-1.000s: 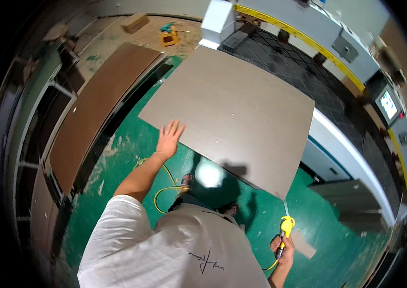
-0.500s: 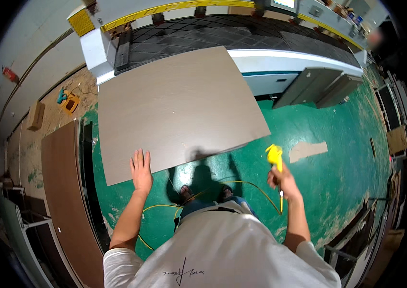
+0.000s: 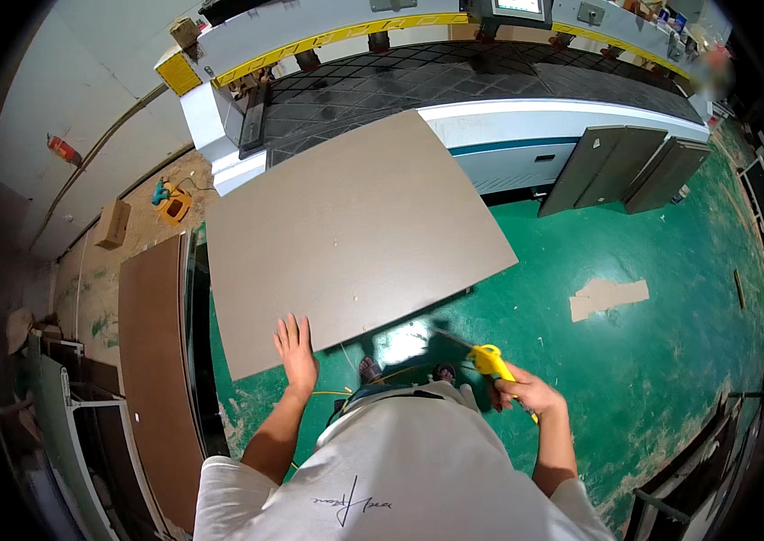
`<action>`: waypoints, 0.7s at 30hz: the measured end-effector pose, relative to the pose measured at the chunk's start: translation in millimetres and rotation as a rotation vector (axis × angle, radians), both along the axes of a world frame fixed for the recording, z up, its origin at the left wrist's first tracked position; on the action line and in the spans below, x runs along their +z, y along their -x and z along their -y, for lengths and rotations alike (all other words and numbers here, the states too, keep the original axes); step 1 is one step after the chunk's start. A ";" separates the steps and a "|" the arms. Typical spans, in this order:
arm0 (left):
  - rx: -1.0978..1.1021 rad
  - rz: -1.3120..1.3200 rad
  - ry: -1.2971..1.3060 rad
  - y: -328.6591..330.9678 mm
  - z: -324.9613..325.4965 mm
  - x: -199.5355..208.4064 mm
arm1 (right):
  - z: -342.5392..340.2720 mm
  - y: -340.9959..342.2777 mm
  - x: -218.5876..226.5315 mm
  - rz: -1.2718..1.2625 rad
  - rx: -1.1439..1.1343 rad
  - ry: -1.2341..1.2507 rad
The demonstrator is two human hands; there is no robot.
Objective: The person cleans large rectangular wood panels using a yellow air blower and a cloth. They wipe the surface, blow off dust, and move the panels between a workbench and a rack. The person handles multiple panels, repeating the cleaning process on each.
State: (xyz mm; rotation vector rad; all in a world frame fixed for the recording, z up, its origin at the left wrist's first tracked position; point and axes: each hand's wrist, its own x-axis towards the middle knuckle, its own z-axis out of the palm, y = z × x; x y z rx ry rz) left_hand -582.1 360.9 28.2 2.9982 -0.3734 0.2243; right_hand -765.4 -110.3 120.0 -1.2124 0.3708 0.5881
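Note:
A large grey-brown board lies flat in front of me, its far end by the black bed of a machine. My left hand rests on the board's near edge at the left, fingers stretched out. In my right hand is a yellow air blow gun, gripped by its handle to the right of my body. Its thin dark nozzle points left, toward the board's near edge and apart from it. A few small pale specks lie on the board's top.
Beyond the board stands a machine with a dark gridded bed and a yellow-striped beam. Grey panels lean against its front. Cardboard lies on the green floor at right. A brown panel stack stands at left. Yellow hose runs near my feet.
My right hand has brought the blow gun left and nearer my body, its nozzle now toward the board. My left hand stays on the board's edge. The whole view has shifted slightly.

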 end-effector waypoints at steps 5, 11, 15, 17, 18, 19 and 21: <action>0.056 -0.045 -0.047 43.2 34.3 5.1 | 52.3 49.3 -34.1 0.032 -0.874 -0.322; -0.100 -0.104 -0.077 19.8 134.5 5.3 | 77.4 78.8 -35.4 -0.159 -0.303 -0.229; -0.013 -0.173 -0.175 13.3 168.1 8.2 | 100.5 90.1 -66.5 -0.121 -0.386 -0.244; -0.029 -0.199 -0.216 11.4 164.0 5.8 | 109.3 88.9 -86.2 -0.082 -0.879 -0.386; -0.021 -0.205 -0.234 10.5 165.3 7.5 | 115.5 84.0 -85.1 0.001 -0.901 -0.428; -0.011 -0.216 -0.249 11.3 165.5 9.6 | 122.4 82.7 -83.1 0.032 -0.836 -0.461; 0.009 -0.236 -0.272 13.8 166.0 13.0 | 125.1 85.5 -99.9 -0.054 -0.639 -0.519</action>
